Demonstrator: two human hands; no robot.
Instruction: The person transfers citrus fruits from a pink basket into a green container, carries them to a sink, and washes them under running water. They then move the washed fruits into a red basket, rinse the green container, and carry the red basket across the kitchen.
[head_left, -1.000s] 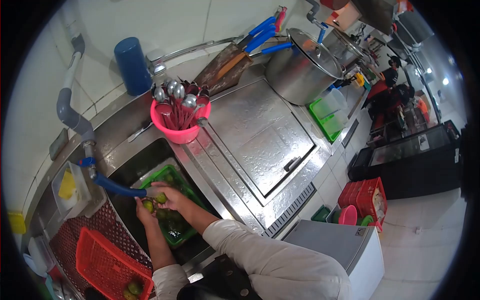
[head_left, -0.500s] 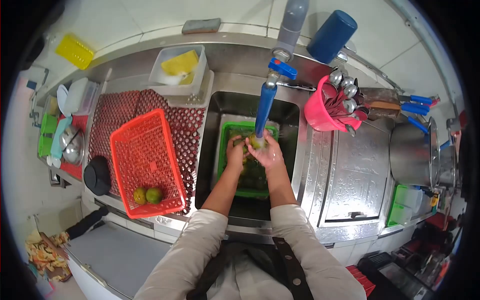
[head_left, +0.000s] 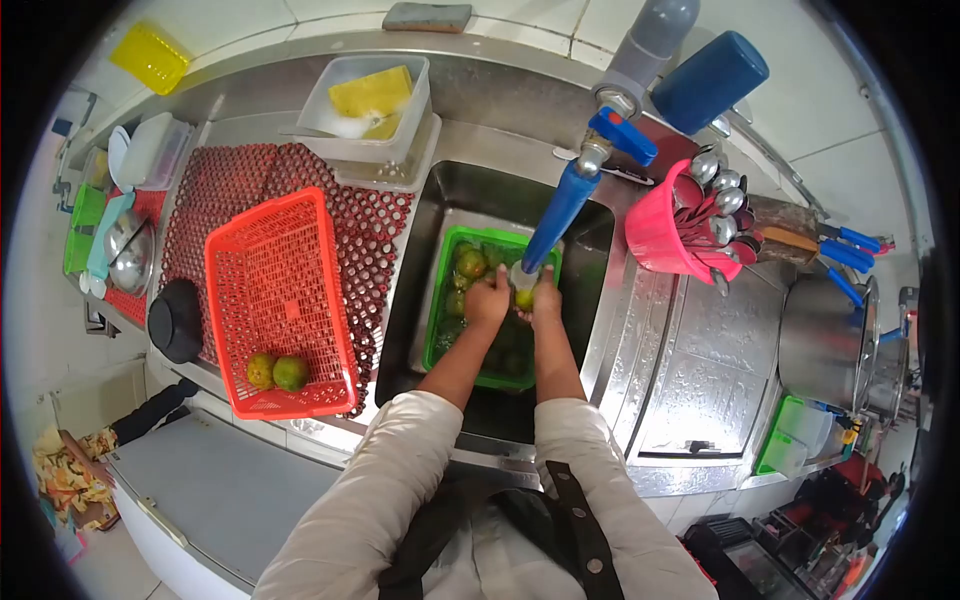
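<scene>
Under the blue tap hose [head_left: 560, 215], my right hand [head_left: 546, 300] is closed round a yellow-green fruit [head_left: 524, 298] in running water. My left hand [head_left: 487, 302] is at the fruit's other side, its fingers curled against it. Both hands are over a green basket [head_left: 437, 290] inside the dark sink [head_left: 400, 335]. Several green fruits [head_left: 470, 263] lie in water in that basket, partly hidden by my hands and forearms. Left of the sink, a red basket [head_left: 330, 290] holds two green fruits [head_left: 290, 373] at its near end.
A pink bucket [head_left: 655, 230] of ladles and spoons stands right of the sink, near knives and a large pot [head_left: 825, 325]. Behind on the left is a clear container [head_left: 345, 140] with yellow sponges. A black bowl [head_left: 176, 320] sits beside the red basket. Another person's arm shows at far left.
The view has shifted and tilted. My hands have turned round the fruit under the water, and more fruits in the green basket now show left of my left hand.
</scene>
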